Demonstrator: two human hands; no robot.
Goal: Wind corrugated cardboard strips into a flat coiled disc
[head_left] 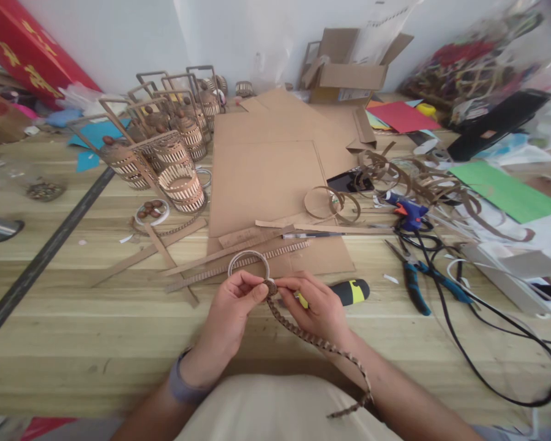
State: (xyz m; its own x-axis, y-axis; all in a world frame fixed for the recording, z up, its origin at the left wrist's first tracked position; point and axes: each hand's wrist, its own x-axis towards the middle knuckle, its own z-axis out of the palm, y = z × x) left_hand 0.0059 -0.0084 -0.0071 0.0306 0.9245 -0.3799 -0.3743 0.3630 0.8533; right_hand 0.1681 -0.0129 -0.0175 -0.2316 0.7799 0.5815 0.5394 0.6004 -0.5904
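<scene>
My left hand (239, 306) pinches a small brown coil at the end of a corrugated cardboard strip (312, 338). From the coil the strip runs down over my right forearm, and its loose end curls near my lap. My right hand (314, 306) has its thumb and fingertips closed at the coil's right side. Just beyond my fingers a pale ring (248, 253) lies near a flat ridged strip (284, 251). A yellow-and-black handle (354, 292) sticks out beside my right hand; the rest of that tool is hidden.
Small cardboard baskets with tall handles (181, 187) stand at the back left, near a dish of brown balls (152, 212). Cardboard sheets (266, 177) cover the middle. A blue glue gun (409, 212), pliers (413, 275), black cable and paper strip coils lie right.
</scene>
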